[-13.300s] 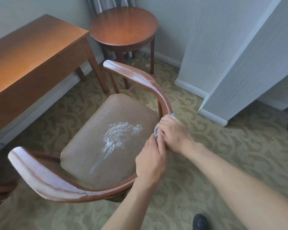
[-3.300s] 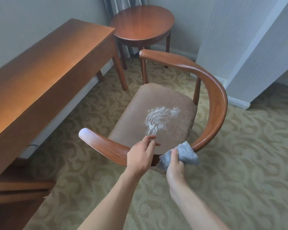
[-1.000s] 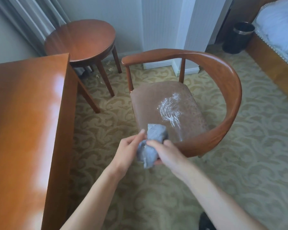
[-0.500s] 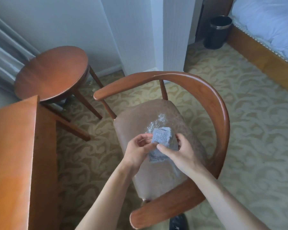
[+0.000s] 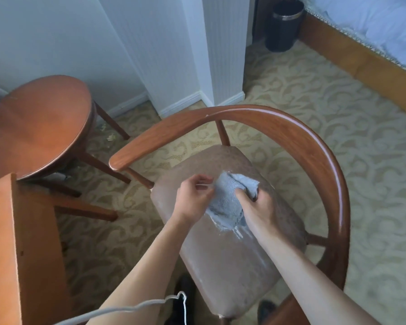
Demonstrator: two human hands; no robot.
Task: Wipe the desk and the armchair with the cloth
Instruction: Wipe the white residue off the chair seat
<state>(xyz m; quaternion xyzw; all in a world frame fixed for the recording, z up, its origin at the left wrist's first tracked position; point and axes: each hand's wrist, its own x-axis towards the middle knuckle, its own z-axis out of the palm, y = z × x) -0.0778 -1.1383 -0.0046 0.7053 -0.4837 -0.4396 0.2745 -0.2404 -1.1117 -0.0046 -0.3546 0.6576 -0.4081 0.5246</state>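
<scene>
Left hand (image 5: 192, 198): fingers curled, pinching the cloth edge.
Right hand (image 5: 256, 205): clamped on the cloth top.
Cloth (image 5: 227, 202): grey-blue, bunched, above the armchair (image 5: 314, 146) seat.
Tabletop (image 5: 0, 249): left of the armchair.

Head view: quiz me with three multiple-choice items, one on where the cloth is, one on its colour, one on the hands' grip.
1. Where is the cloth?
A. over the chair seat
B. on the desk
C. on the floor

2. What colour is it?
A. red
B. light blue
C. black

3. What holds it?
A. left hand only
B. neither hand
C. both hands

Key: 1 A, it is bunched above the chair seat. 2 B, it looks pale blue. 3 C, left hand pinches one edge, right hand grips the other side.
</scene>
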